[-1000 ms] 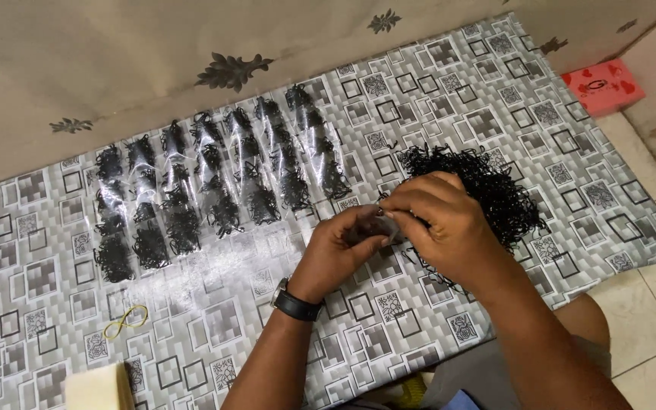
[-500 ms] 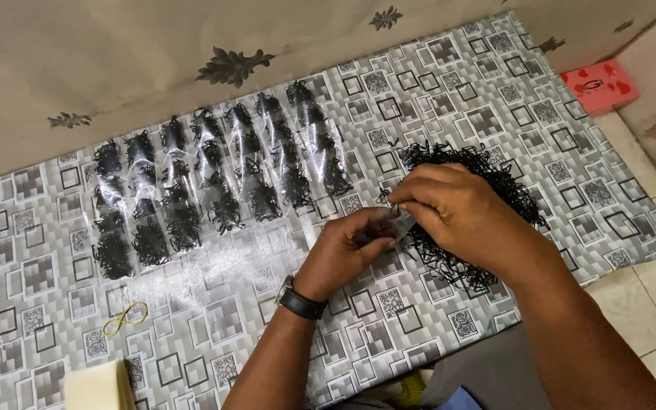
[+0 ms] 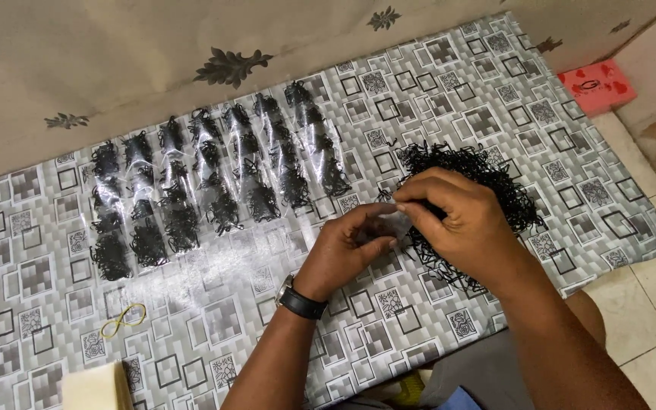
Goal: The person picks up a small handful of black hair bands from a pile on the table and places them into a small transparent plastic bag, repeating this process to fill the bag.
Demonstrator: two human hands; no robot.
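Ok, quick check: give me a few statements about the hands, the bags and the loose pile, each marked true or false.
1. Both hands, left hand and right hand, pinch one small clear bag. True.
2. The loose black pile lies left of the filled bags. False: it lies to their right.
3. A yellow rubber band lies on the mat. True.
4. The watch sits on the right wrist. False: on the left.

Home floor workspot: tiled floor, patterned vinyl mat, floral cloth at back.
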